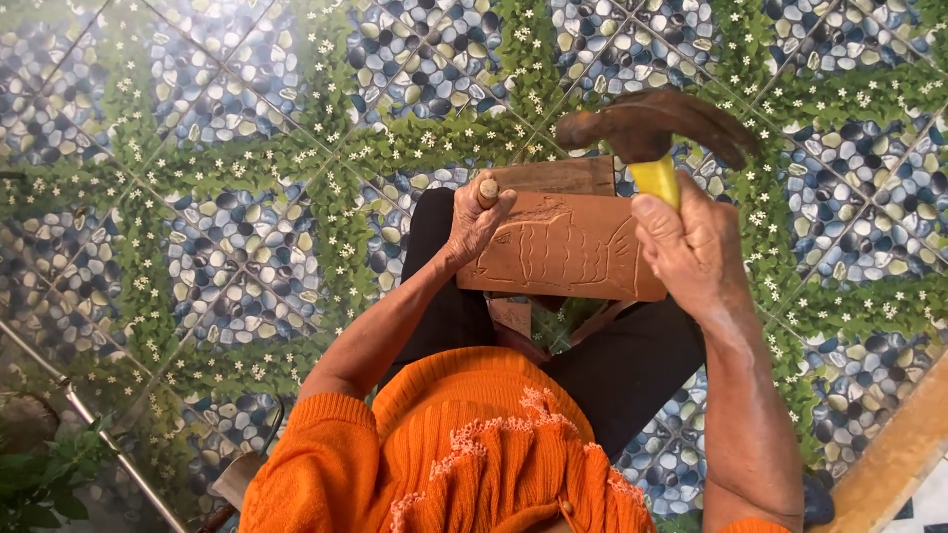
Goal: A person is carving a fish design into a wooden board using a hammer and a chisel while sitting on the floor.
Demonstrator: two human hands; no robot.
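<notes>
The left hand [476,222] pinches a short wooden-handled chisel [488,190] upright on the brown fish-carved wooden board [563,252] across the lap, while the right hand's [696,247] closed fingers grip the yellow-handled claw hammer [647,133], whose head hangs up and right of the chisel top.

Light: bright, diffuse daylight, I see no hard shadows on the tiled floor [247,247]. Soft sheen on tiles upper centre, mild glare only. Colours strongly saturated, esp. the orange sweater [474,454]. Hammer head [652,123] smeared w/ motion blur; carved board [563,247] fairly sharp, grooves readable. Strong wide-angle distortion: tile lines bow toward edges. Corners softer & dimmer, lower left darkest near the plant [39,474]. Slight haze lower left.
</notes>
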